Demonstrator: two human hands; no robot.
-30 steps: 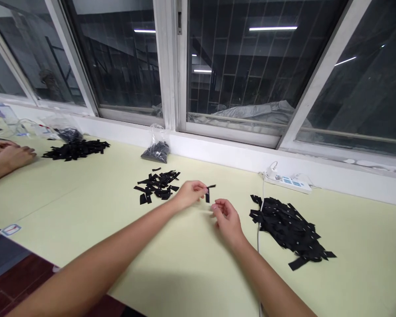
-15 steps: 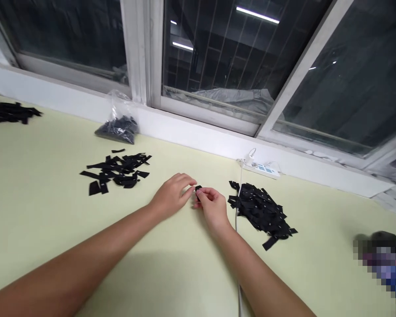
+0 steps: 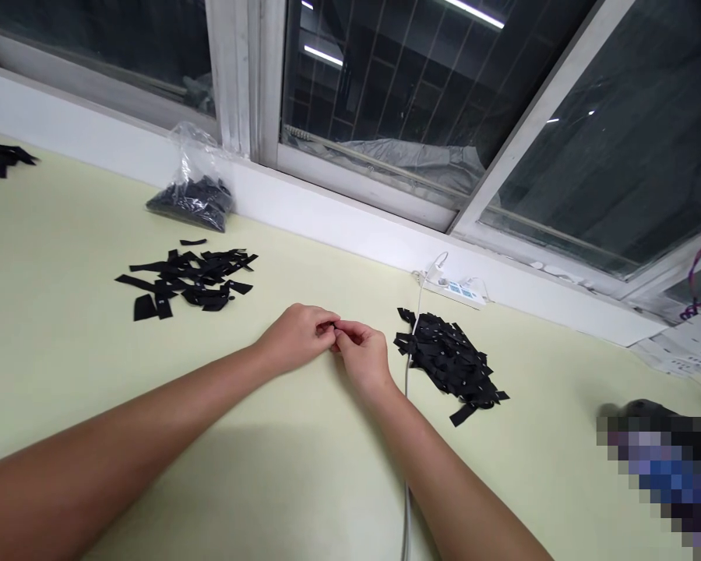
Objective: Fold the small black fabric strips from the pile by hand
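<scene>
Both forearms stretch forward over the table (image 3: 64, 327), the left hand (image 3: 295, 336) and right hand (image 3: 362, 357) curled fingertip to fingertip, pinching something too small to make out.

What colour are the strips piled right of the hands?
Black, some with tiny pale specks; the pile of strips shows in the head view.

Power strip (image 3: 460, 291), white cable (image 3: 407, 436), window
</scene>
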